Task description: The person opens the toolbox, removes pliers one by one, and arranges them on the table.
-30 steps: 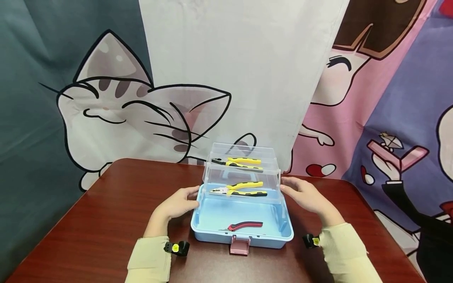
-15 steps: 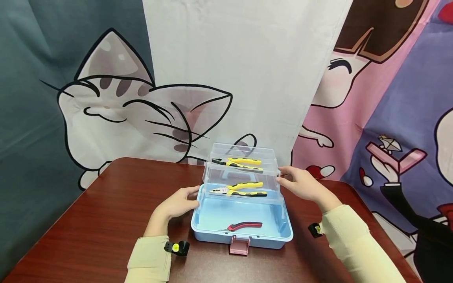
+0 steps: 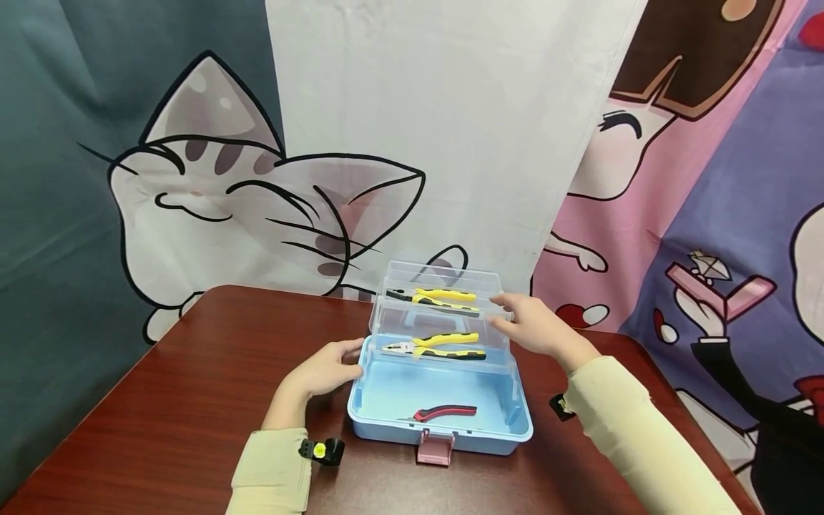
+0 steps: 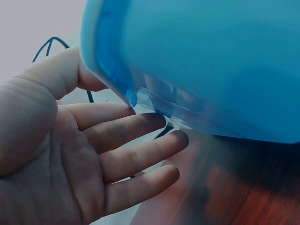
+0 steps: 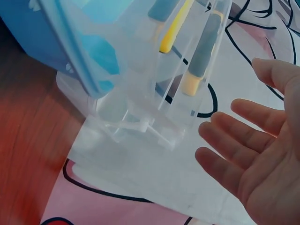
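A light blue toolbox stands on the table in the head view, its two clear trays raised in steps at the back. Pliers with yellow and black handles lie in the lower tray. A second yellow-handled pair of pliers, with dark jaws, lies in the upper one. Red-and-black-handled pliers rest in the blue base. My left hand is at the box's left rim, thumb at the edge and fingers extended. Beside the upper tray's right end, my right hand has fingers spread and holds nothing.
A pink latch hangs from the box's front edge. The reddish-brown table extends to both sides. Behind it hangs a cloth backdrop with cartoon figures, close to the trays. A black wrist camera sits on the left sleeve.
My right hand has moved up, back and to the left, from beside the lower tray to the upper tray's right end. My left hand and the toolbox stay in place.
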{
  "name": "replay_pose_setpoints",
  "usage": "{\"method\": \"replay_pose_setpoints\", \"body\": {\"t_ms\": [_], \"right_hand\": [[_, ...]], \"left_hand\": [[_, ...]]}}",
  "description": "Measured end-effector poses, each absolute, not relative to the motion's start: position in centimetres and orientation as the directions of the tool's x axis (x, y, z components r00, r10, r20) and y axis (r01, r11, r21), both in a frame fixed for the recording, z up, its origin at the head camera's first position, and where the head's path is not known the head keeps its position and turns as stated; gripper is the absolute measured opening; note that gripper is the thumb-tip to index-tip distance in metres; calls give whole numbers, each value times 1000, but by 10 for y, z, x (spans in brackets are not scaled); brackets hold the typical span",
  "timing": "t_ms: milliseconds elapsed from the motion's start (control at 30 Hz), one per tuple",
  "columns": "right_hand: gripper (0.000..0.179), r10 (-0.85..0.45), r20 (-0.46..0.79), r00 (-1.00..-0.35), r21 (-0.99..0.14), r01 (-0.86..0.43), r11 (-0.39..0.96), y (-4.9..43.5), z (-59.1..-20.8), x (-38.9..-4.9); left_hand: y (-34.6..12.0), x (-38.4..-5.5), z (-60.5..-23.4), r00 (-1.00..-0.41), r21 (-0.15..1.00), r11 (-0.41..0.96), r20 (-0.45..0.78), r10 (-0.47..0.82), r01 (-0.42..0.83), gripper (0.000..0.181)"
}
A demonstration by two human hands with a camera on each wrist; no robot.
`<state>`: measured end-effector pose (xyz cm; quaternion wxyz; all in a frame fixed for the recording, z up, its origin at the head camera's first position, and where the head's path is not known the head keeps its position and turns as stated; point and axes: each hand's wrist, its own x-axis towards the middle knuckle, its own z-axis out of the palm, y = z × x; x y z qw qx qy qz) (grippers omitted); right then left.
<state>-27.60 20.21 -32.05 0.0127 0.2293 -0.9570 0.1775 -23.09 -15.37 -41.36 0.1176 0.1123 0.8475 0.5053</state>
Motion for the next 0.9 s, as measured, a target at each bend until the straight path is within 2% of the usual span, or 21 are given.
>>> {"method": "replay_pose_setpoints", "body": {"t_ms": [233,500,900], "right_hand": [[51,-437,64,-897,-298,-435,849,188,-322,-284],[48,-505,52,-862,-240,-502,831,173,-326,-294],[38,-500,-1,-866,-271,-481,834,148,-336,-310]], "left_hand": [[-153,-232,-414,-949,876,477,-90,302,68,64],[-153,-230,-412,-948,877,476,-95,305,66,64],[-154,-231,-413,-944,876,475,-84,320,83,63]]}}
